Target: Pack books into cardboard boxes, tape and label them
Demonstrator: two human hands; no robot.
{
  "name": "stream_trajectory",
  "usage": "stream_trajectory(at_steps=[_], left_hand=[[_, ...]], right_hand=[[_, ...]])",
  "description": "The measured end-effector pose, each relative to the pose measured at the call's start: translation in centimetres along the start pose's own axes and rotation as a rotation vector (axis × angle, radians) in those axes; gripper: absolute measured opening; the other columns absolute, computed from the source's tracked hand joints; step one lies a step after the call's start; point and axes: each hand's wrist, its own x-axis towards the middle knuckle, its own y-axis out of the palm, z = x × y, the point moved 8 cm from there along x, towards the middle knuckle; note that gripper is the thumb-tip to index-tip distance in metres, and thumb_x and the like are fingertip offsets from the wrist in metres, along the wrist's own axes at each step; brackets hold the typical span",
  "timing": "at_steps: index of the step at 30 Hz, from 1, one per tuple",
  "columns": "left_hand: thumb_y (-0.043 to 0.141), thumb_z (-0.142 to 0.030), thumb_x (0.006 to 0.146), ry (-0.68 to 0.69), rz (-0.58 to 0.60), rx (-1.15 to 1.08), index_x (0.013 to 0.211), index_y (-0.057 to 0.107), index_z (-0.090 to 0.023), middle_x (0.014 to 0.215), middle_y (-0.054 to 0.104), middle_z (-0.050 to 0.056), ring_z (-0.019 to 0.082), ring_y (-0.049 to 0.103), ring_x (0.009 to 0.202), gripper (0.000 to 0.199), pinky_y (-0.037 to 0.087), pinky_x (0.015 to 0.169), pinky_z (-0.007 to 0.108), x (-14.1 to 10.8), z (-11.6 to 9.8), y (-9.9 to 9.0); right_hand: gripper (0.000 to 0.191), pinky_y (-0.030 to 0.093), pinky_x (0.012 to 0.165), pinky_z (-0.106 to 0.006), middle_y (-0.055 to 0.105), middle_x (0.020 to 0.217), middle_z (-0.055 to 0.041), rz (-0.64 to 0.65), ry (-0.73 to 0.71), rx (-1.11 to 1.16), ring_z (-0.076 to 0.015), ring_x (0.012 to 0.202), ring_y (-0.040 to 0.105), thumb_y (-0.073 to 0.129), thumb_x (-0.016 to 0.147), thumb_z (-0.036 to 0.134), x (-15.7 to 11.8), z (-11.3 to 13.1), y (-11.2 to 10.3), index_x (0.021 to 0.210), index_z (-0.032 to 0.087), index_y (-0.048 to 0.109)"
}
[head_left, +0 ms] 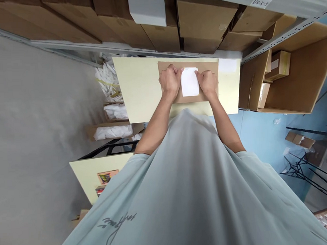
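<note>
A small white paper sheet [190,85], perhaps a label, lies over a flat brown cardboard piece [178,98] on a pale yellow table [139,87]. My left hand [170,79] is closed, with its thumb and finger at the sheet's upper left corner. At the upper right corner, my right hand [207,83] is closed in the same way, thumb against the paper. Both hands rest over the cardboard. Whether the sheet lies fully flat on it, I cannot tell.
Cardboard boxes [206,18] fill a metal shelf [126,45] beyond the table. Another white paper [227,65] lies at the table's right end. A large open carton [300,71] holding smaller boxes stands to the right. White packing material [108,81] is piled at left.
</note>
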Motion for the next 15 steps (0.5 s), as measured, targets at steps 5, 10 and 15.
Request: stream_trajectory(at_steps=[5,10,15], left_hand=[[0.07,-0.065,0.112,0.13,0.069,0.274,0.151,0.068,-0.019,0.152,0.073,0.019,0.035,0.06,0.158,0.06,0.045,0.131,0.053,-2.5,-3.4,-0.6],[0.052,-0.063,0.116,0.29,0.287,0.274,0.173,0.056,-0.022,0.189,0.044,0.017,0.036,0.022,0.184,0.071,0.01,0.15,0.06,-4.9,-5.8,2.3],[0.05,-0.064,0.114,0.259,0.367,0.311,0.179,0.052,-0.02,0.19,0.04,0.017,0.038,0.019,0.185,0.078,-0.001,0.15,0.064,-5.3,-4.3,1.9]], right_hand=[[0.053,0.05,0.128,-0.071,0.078,0.134,-0.0241,0.028,-0.139,-0.091,-0.0411,0.141,0.069,0.057,0.116,0.067,-3.1,2.1,-1.0,0.126,0.017,0.073],[0.065,0.02,0.15,-0.064,0.044,0.188,-0.0196,0.153,-0.347,-0.295,-0.0347,0.181,0.03,0.035,0.123,0.049,-5.1,4.0,1.7,0.176,0.015,0.05],[0.073,0.011,0.152,-0.062,0.03,0.196,-0.0136,0.235,-0.389,-0.388,-0.0314,0.186,0.017,0.026,0.123,0.052,-5.4,3.3,2.8,0.187,0.018,0.035]])
